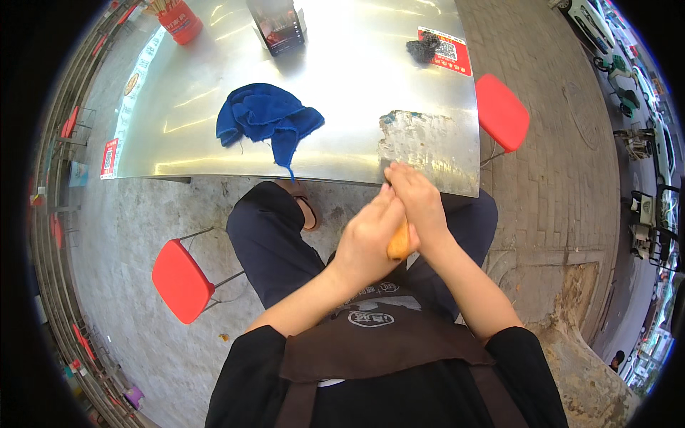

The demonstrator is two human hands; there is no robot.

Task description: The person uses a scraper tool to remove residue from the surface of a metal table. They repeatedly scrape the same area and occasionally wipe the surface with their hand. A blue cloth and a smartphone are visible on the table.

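Both of my hands are closed together around a wooden-handled scraper at the near edge of a stainless steel table. My left hand wraps the handle from the left. My right hand lies over it from the right, fingers reaching onto the tabletop. Most of the tool is hidden under the fingers; a bit of its dark grey flat end shows by the fingertips. Just beyond them is a rough patch of whitish-grey residue, ragged along its left and far edges. A crumpled blue cloth lies to the left, one corner hanging over the table's edge.
A dark steel-wool scourer rests on a red code sticker. Farther back, a phone stands propped beside a red holder of chopsticks. Red stools stand to the left and right. Vehicles line the street at right.
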